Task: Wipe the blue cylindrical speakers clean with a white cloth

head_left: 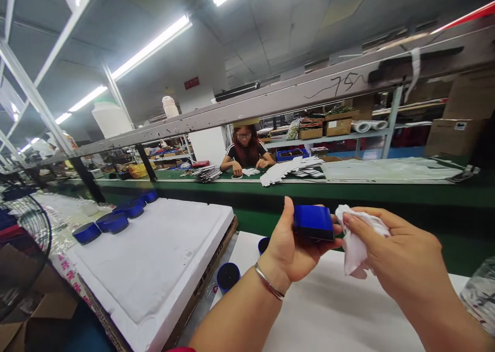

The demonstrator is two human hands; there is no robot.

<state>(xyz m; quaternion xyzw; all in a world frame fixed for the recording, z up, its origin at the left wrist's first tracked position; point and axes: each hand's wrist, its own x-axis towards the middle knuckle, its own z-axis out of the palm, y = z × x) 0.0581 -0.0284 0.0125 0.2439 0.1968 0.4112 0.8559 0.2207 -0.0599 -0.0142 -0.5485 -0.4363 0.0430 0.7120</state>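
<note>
A shiny blue box with a dark lower edge (pixel 314 222) rests in my left hand (pixel 292 251), the thumb up along its left side and the fingers beneath and behind it. My right hand (pixel 402 249) pinches a crumpled white cloth (pixel 358 243) close to the box's right end. Whether the cloth touches the box I cannot tell. Beyond my left forearm, a round blue piece with a black top (pixel 228 276) stands on the white work surface (pixel 328 310). Another blue piece (pixel 263 244) is partly hidden by my left hand.
A white foam slab (pixel 154 259) lies to the left, with several round blue pieces (pixel 116 222) along its far left edge. Across the green bench (pixel 216 192) a co-worker (pixel 247 150) sits by piles of white card pieces (pixel 282 170). Clear plastic (pixel 481 290) is at right.
</note>
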